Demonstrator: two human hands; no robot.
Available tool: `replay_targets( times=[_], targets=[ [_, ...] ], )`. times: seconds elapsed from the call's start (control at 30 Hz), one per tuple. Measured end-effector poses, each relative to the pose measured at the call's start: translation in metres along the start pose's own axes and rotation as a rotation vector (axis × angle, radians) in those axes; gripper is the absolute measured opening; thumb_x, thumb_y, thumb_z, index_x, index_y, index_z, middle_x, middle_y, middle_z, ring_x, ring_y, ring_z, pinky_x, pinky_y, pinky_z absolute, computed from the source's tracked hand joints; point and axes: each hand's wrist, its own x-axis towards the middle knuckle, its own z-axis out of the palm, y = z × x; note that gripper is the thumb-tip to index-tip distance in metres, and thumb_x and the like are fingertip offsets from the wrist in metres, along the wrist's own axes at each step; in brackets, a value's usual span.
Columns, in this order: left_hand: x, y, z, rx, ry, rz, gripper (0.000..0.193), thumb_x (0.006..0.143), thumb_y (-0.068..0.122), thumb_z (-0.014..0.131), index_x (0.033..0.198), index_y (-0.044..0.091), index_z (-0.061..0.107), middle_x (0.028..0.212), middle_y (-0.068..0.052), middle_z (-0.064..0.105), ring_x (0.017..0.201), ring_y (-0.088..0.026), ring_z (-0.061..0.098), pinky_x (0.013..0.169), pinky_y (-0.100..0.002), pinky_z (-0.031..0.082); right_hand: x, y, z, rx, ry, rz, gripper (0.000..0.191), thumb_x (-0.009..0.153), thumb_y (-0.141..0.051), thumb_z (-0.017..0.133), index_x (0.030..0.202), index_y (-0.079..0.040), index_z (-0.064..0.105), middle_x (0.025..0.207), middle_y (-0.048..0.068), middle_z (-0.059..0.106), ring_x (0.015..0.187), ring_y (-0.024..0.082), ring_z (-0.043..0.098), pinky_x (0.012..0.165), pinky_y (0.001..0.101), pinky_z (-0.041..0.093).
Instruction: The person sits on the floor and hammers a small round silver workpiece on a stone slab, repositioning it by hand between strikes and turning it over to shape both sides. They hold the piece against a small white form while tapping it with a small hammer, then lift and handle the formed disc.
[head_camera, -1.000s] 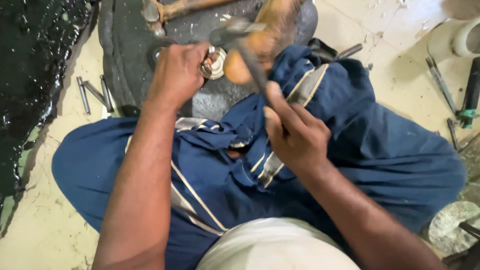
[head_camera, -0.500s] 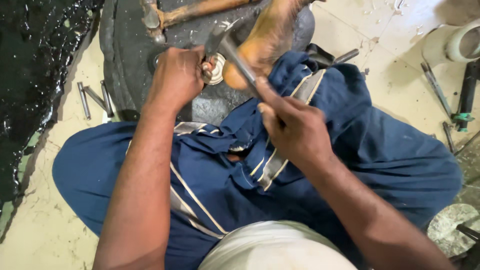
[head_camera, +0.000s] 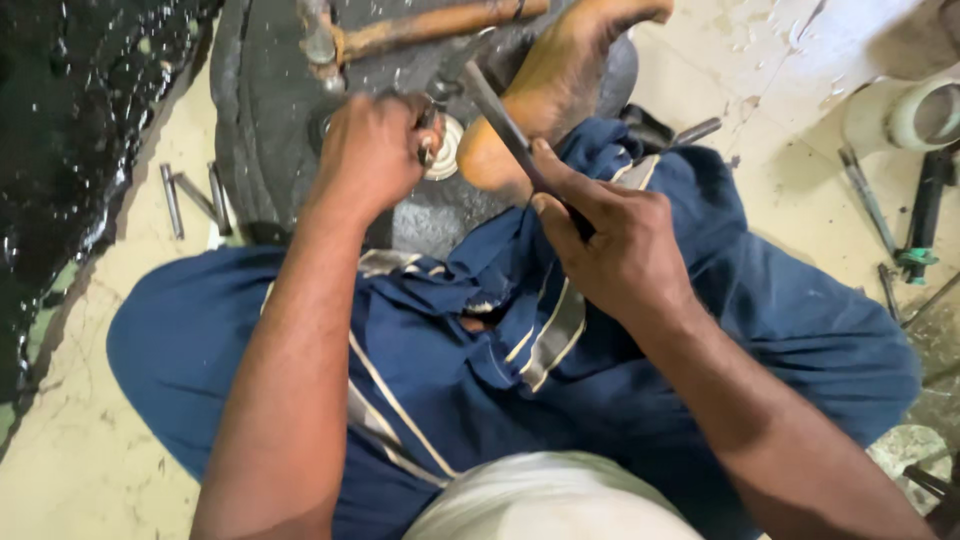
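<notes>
Near the top centre, the left hand (head_camera: 372, 150) steadies a small round silvery metal part (head_camera: 443, 150) (grip closed on it) while the right hand (head_camera: 615, 235), fist closed, holds a thin dark metal rod (head_camera: 500, 118) angled toward it, so the fitting or driving step seems in hand, calling for careful aim.

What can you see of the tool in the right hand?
The tool is a slim, dark, metal-looking bar. The right hand grips its lower end, so that part is hidden. It slants up and left, passing the bare foot, its tip reaching toward the round metal part by the left hand. Whether the tip touches anything is unclear.
</notes>
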Motion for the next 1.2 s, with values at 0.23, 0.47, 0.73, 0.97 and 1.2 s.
replay_targets(
  times=[0.23, 0.47, 0.73, 0.97, 1.2],
  targets=[
    [0.002, 0.004, -0.004, 0.005, 0.001, -0.011, 0.014, 0.089, 0.020, 0.077, 0.092, 0.007, 0.074, 0.083, -0.022, 0.071, 0.080, -0.044, 0.068, 0.071, -0.054, 0.053, 0.005, -0.004, -0.005, -0.075, 0.041, -0.042, 0.036, 0.098, -0.009, 0.075, 0.134, -0.009, 0.071, 0.100, 0.018, 0.076, 0.076, 0.019, 0.075, 0.069, 0.0311, 0.057],
    [-0.006, -0.003, 0.001, -0.478, 0.076, -0.167, 0.010, 0.094, 0.002, 0.066, 0.093, 0.008, 0.074, 0.090, -0.012, 0.079, 0.084, -0.023, 0.078, 0.074, -0.036, 0.060, -0.030, -0.017, -0.009, 0.225, -0.193, 0.613, 0.043, 0.094, -0.013, 0.068, 0.137, -0.011, 0.068, 0.065, 0.002, 0.066, 0.049, 0.010, 0.057, 0.047, 0.0294, 0.051],
    [0.000, -0.001, 0.004, -0.679, 0.137, -0.320, 0.005, 0.095, -0.001, 0.064, 0.094, 0.001, 0.069, 0.090, -0.007, 0.080, 0.083, -0.014, 0.079, 0.074, -0.029, 0.062, -0.009, -0.007, 0.014, -0.225, -0.118, -0.330, 0.026, 0.093, -0.011, 0.069, 0.118, -0.006, 0.069, 0.113, 0.015, 0.070, 0.096, 0.034, 0.069, 0.080, 0.0409, 0.057],
    [-0.013, 0.004, -0.012, -0.653, 0.109, -0.441, 0.006, 0.093, -0.001, 0.065, 0.093, 0.003, 0.071, 0.084, -0.009, 0.079, 0.076, -0.018, 0.075, 0.066, -0.034, 0.056, 0.130, 0.003, 0.073, -0.250, -0.361, -0.432, 0.023, 0.087, -0.020, 0.070, 0.105, -0.008, 0.076, 0.102, 0.018, 0.070, 0.089, 0.039, 0.068, 0.078, 0.0475, 0.054],
    [-0.012, 0.006, -0.011, -0.385, 0.221, -0.260, 0.001, 0.087, 0.008, 0.074, 0.088, 0.007, 0.074, 0.081, -0.017, 0.073, 0.073, -0.035, 0.071, 0.065, -0.045, 0.052, 0.141, -0.003, 0.084, -0.516, -0.337, -0.273, 0.009, 0.084, -0.018, 0.070, 0.082, -0.013, 0.077, 0.074, 0.016, 0.069, 0.069, 0.038, 0.069, 0.065, 0.0494, 0.055]
  ],
)
